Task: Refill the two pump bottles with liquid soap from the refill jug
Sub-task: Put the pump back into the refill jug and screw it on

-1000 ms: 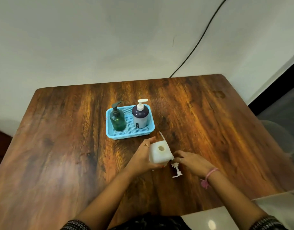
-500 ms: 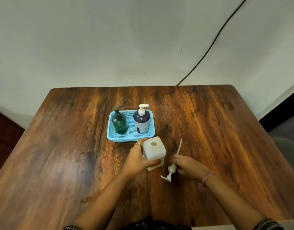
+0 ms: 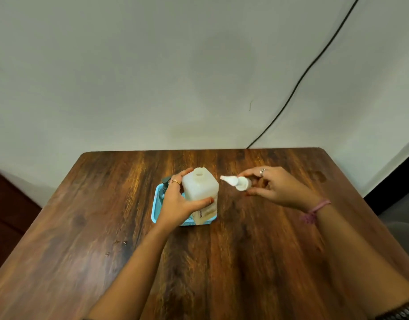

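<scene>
My left hand (image 3: 177,202) grips a white translucent refill jug (image 3: 200,189), upright and lifted in front of the blue basket (image 3: 155,210), its neck open with no cap on it. My right hand (image 3: 275,188) holds the white pump head (image 3: 237,182) in the air to the right of the jug, nozzle pointing left. Of the green pump bottle (image 3: 164,184) only the dark pump top and a bit of glass show behind my left hand. The dark pump bottle with the white pump is hidden behind the jug.
The wooden table (image 3: 256,250) stands against a pale wall. A black cable (image 3: 298,82) runs down the wall to the table's back edge. A dark cabinet (image 3: 7,215) is at the left, and floor shows past the table's right edge.
Both hands rose from the table: the left lifted the jug up in front of the basket, the right raised the pump head and turned its nozzle leftward. The camera tilted up.
</scene>
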A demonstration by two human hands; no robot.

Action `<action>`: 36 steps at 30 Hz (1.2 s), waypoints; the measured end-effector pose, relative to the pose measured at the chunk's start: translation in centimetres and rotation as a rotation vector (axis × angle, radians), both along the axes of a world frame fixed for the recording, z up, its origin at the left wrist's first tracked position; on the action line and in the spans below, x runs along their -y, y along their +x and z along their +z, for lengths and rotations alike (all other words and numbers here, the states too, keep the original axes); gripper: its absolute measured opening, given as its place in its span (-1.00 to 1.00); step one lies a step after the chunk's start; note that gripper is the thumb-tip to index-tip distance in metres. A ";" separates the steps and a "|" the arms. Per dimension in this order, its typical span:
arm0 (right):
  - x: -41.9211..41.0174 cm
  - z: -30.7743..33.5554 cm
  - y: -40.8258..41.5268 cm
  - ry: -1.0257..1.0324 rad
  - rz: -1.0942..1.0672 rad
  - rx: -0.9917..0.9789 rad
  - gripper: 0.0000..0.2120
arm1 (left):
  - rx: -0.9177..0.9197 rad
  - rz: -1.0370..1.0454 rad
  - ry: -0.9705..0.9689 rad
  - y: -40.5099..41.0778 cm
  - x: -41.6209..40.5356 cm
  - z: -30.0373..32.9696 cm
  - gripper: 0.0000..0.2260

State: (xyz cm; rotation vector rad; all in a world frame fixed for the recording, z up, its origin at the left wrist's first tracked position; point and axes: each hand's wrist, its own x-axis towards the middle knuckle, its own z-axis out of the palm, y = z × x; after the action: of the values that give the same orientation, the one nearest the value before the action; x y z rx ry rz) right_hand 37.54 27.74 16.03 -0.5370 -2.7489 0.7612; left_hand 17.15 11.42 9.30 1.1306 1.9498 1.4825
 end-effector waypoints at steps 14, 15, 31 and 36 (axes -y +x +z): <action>-2.0 14.3 -6.4 -0.156 0.016 -0.456 -0.68 | -0.032 0.028 0.050 -2.7 -4.0 7.8 -0.24; -1.9 15.2 -6.7 -0.166 0.022 -0.494 -0.70 | -0.041 0.030 0.052 -2.8 -4.2 8.2 -0.25; -1.3 20.8 -9.7 -0.348 0.027 -0.810 -0.78 | -0.093 0.013 0.051 -3.0 -5.1 11.0 -0.24; -1.3 19.9 -9.9 -0.326 0.012 -0.782 -0.73 | -0.110 0.002 0.063 -2.6 -5.2 11.2 -0.24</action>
State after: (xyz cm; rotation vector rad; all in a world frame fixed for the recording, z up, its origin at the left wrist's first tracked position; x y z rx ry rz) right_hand 27.66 29.07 35.96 -0.2040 -1.9213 1.1359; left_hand 14.55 16.61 20.50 1.2621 1.9894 1.5216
